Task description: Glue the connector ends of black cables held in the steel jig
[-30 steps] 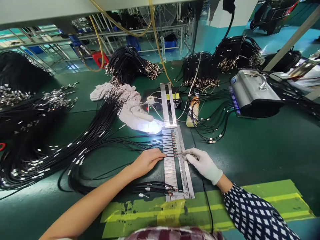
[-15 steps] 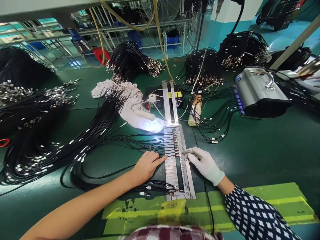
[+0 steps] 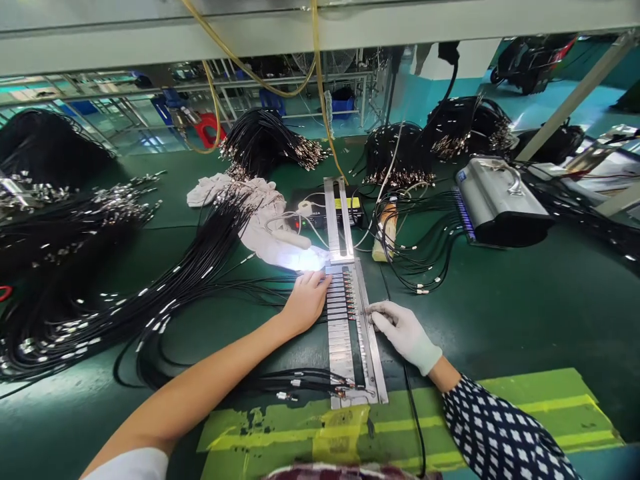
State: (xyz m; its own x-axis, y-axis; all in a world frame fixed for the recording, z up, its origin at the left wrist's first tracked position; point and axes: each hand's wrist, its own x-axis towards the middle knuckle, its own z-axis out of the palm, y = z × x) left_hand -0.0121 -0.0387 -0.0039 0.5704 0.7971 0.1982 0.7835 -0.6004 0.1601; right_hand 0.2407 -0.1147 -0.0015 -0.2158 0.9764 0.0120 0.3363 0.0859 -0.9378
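A long metal slotted jig [image 3: 341, 343] lies on the green table, with several black cables [image 3: 337, 297] laid side by side across its upper half, their metal tips in the slot. My bare left hand [image 3: 307, 300] rests at the jig's left edge near the uppermost cables, fingers stretched forward and touching there; nothing shows held in it. My right hand [image 3: 406, 337], in a white glove, has thumb and fingers closed at the jig's right rail; its fingertips are partly hidden. Loose cable ends [image 3: 345, 385] lie over the jig's near end.
A glowing white cloth-wrapped lamp [image 3: 300, 257] sits beyond my left hand. Cable bundles [image 3: 190, 287] spread across the left side. A silver machine [image 3: 500, 200] with cables running into it stands at right. A black box [image 3: 313, 217] lies behind the jig. Yellow-green tape [image 3: 270, 427] covers the near edge.
My left hand has slid away from me along the jig, from the lower cables to the uppermost ones. My right hand stays at the right rail. The view has tilted up slightly.
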